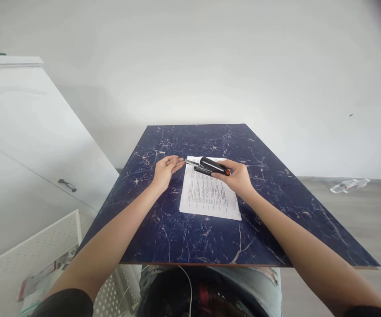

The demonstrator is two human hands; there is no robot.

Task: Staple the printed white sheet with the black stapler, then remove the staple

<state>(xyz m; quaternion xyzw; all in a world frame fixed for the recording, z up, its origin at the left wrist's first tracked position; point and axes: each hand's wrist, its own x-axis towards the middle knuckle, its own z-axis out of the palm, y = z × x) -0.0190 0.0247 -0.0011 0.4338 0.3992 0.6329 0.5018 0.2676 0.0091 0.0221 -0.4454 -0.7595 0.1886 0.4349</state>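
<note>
A black stapler (210,165) with an orange part at its rear is gripped in my right hand (238,177), above the top of a printed white sheet (209,196). From the stapler's front a metal piece sticks out toward the left. My left hand (167,171) is at that metal end, thumb and fingers bent close together; whether anything small is between them is too small to make out. The paper lies on the dark blue marbled table (193,240). A small pale strip (160,152) rests on the table beyond my left hand.
On the left stand a white cabinet (28,132) and a white perforated basket (45,237) with items inside. A clear plastic item (349,186) lies on the floor at the right. Behind the table is a pale wall. A white cable (189,286) crosses my lap.
</note>
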